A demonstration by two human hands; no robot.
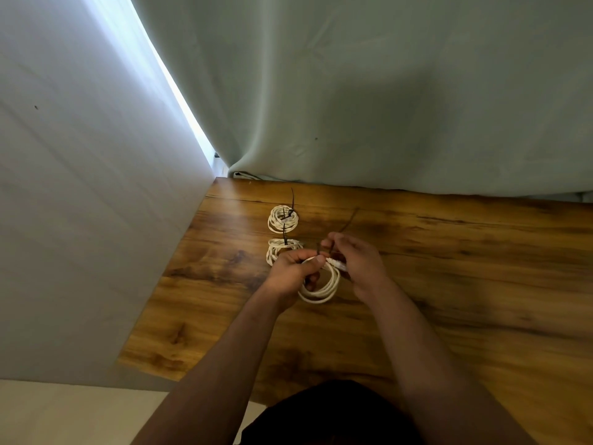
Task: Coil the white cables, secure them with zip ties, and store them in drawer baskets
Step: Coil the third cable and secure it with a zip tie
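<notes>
Gripping the cable coil (324, 293) is left hand (288, 272); right hand (357, 261) pinches zip tie (348, 225).

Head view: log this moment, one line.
left hand: grips coil | right hand: pinches zip tie | two tied coils on table

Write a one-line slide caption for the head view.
Left hand grips a white cable coil, right hand pinches a dark zip tie on it above a wooden table; two tied coils lie beyond.
</notes>
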